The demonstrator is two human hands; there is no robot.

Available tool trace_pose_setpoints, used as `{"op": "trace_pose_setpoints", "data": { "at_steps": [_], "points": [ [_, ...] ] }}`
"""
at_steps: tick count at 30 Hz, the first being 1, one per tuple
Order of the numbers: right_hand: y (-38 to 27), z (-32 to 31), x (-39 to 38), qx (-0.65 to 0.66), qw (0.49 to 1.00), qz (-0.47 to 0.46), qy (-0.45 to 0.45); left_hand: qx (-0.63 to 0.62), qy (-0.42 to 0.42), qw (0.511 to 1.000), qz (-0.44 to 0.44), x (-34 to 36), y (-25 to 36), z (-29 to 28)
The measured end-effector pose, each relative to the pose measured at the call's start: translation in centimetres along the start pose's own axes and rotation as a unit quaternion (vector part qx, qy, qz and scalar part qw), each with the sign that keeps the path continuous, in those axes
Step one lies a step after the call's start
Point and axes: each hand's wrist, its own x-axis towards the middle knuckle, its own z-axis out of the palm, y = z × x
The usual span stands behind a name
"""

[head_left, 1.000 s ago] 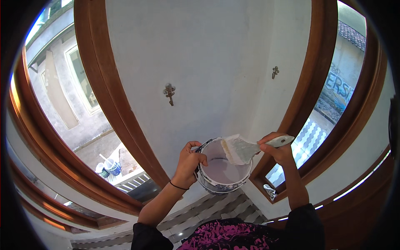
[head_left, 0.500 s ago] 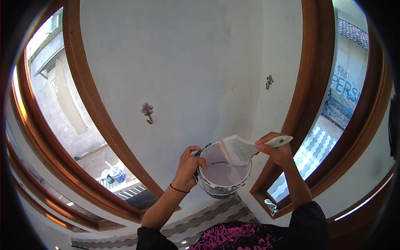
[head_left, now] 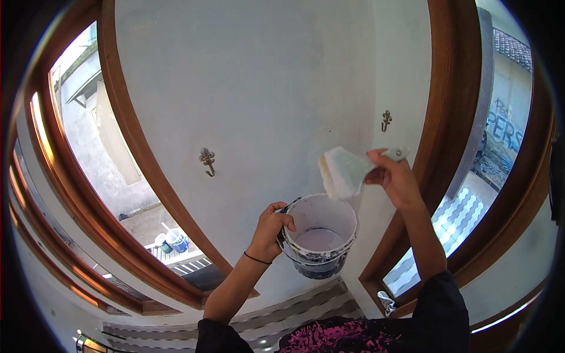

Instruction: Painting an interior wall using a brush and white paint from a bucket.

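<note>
My left hand grips the left rim of a small bucket, which has pale paint inside and a dark, paint-smeared outside with a wire handle. In my right hand is a wide paintbrush with a pale, paint-covered head, held by its handle just above and right of the bucket, apart from it. The brush head is in front of the white wall, its bristles pointing down and left. I cannot tell whether it touches the wall.
Two metal hooks are on the wall. Brown wooden window frames flank it. Through the left window are buckets outside. A white cloth lies on the right window's lower corner. A striped tile floor shows below.
My right hand has lifted the brush up out of the bucket's mouth, toward the wall above. My left hand still holds the bucket, nearly in the same place.
</note>
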Motion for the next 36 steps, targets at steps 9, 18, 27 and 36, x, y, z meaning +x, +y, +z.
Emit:
{"op": "trace_pose_setpoints", "data": {
  "at_steps": [9,18,27,36],
  "points": [
    [-8.9,3.7,9.5,0.139,0.980,-0.140,0.039,-0.014,0.017,0.998,0.053,-1.6,0.6,0.2],
    [-16.2,14.3,18.6,0.267,0.873,-0.376,0.157,0.030,0.058,0.997,0.042,-4.3,-0.2,-3.2],
    [-17.7,16.8,25.8,0.281,0.839,-0.426,0.192,0.050,0.077,0.996,0.005,-6.2,-0.2,-7.2],
    [-18.0,15.2,23.6,0.255,0.838,-0.452,0.166,0.058,0.106,0.992,0.025,-6.2,0.0,-11.1]
  ]
}}
